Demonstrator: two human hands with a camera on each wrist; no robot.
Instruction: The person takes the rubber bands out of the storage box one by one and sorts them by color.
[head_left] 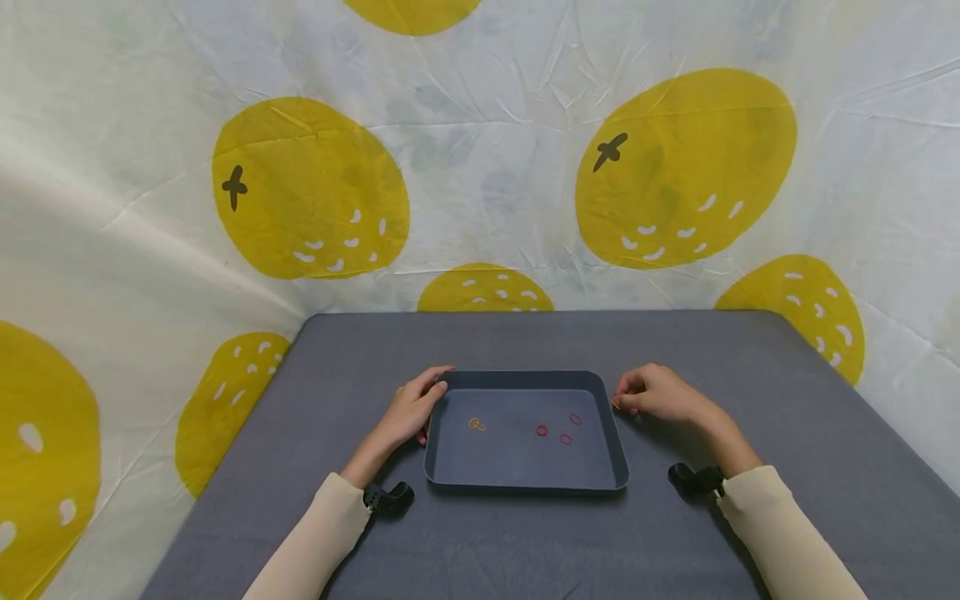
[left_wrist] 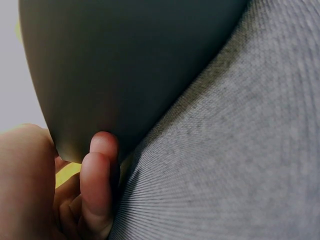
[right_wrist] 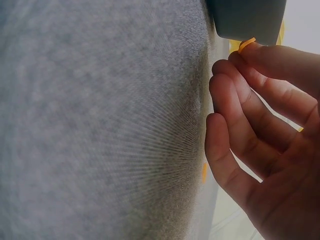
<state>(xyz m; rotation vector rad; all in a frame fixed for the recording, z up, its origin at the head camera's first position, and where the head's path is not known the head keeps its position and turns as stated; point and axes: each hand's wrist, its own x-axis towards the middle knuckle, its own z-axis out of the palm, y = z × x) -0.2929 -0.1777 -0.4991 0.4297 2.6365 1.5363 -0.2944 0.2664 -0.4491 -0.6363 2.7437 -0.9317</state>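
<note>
The tray (head_left: 517, 462), likely rigid and light, lies before you; your left hand (head_left: 408, 410) grips it at the far left corner. Your right hand (head_left: 662, 393) pinches an orange band (right_wrist: 246, 43) beside its right side; expect softness and stretch, best pinched along one edge.

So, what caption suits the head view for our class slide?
Left hand holding a gray tray of red loops and orange loops, right hand pinching an orange band beside it.
</note>
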